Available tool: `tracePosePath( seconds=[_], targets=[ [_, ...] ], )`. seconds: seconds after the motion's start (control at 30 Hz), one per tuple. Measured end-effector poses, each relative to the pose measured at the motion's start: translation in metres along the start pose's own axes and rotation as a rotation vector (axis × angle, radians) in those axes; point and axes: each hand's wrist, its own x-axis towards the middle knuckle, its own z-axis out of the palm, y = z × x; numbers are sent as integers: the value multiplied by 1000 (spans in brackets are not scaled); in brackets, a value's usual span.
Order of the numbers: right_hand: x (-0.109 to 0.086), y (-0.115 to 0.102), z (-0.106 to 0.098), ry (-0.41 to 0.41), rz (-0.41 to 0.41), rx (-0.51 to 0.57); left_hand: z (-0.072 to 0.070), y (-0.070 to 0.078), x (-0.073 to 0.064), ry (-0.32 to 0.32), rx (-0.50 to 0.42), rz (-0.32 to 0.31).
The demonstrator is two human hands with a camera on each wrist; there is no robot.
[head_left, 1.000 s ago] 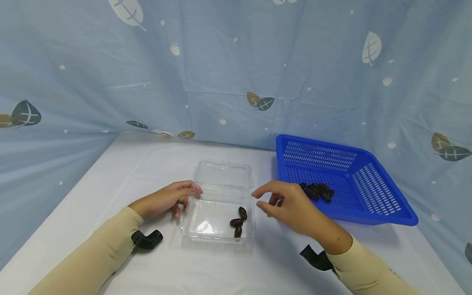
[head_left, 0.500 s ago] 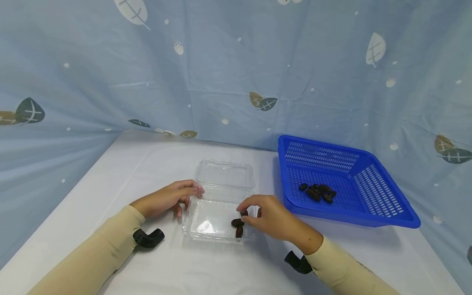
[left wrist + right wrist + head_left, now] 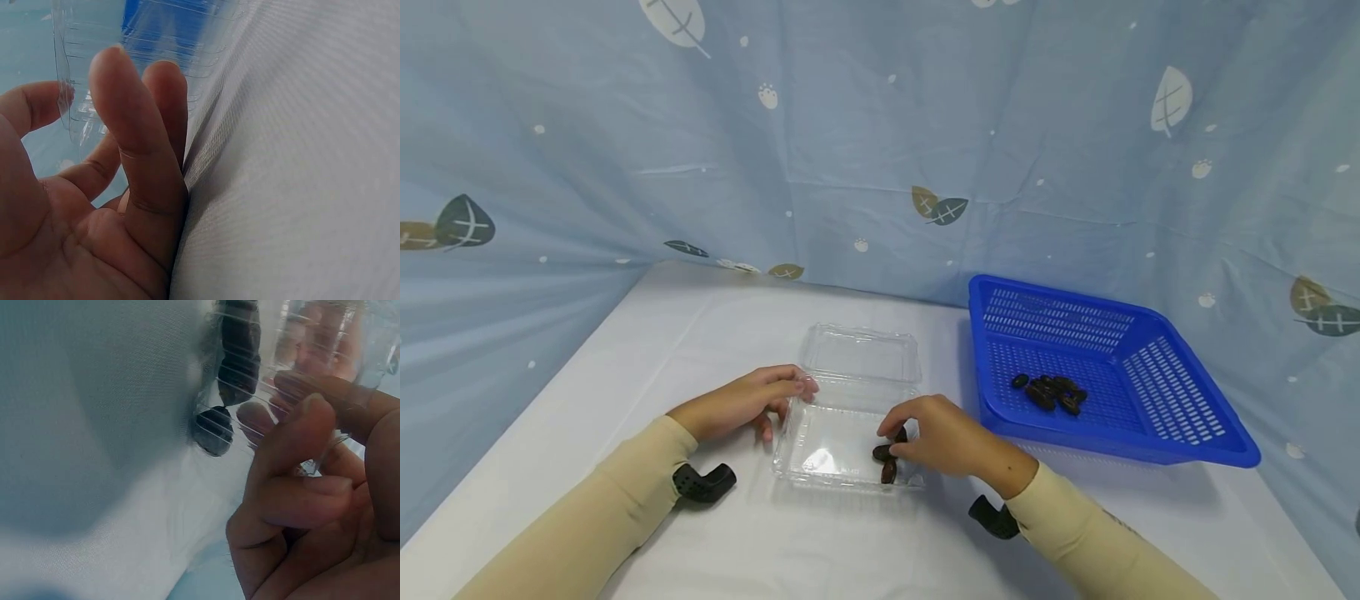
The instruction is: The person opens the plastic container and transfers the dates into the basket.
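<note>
A clear plastic clamshell box (image 3: 827,442) lies with its lid (image 3: 861,354) folded back on the white table. My left hand (image 3: 752,402) grips its left rim near the hinge; a fingertip (image 3: 62,100) meets the plastic edge in the left wrist view. Three dark, glossy dates sit at the right side of the box, including one (image 3: 889,472) near the front wall and one (image 3: 882,452) behind it. Thumb and index finger of my right hand (image 3: 943,437) pinch the rearmost date (image 3: 902,435), partly hidden by them. Through the box wall, dates (image 3: 239,381) show in the right wrist view.
Beyond my right hand stands a blue slotted basket (image 3: 1180,400), with several more dates (image 3: 1051,392) on its floor. A light blue leaf-print cloth (image 3: 850,125) hangs behind the table. Black curved bands (image 3: 703,483) are on both wrists.
My right hand has moved left and slightly nearer, from beside the box to over its right side, where its fingers close around the rear date. My left hand stays on the rim.
</note>
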Motion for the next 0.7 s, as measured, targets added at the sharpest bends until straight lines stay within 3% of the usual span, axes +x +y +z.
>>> tracePosePath(
  seconds=[0.3, 0.7],
  targets=[
    [4, -1, 1, -48, 20, -17, 1, 0, 1, -1, -5, -1],
    [8, -1, 2, -81, -13, -91, 1, 1, 0, 13, 12, -1]
  ],
)
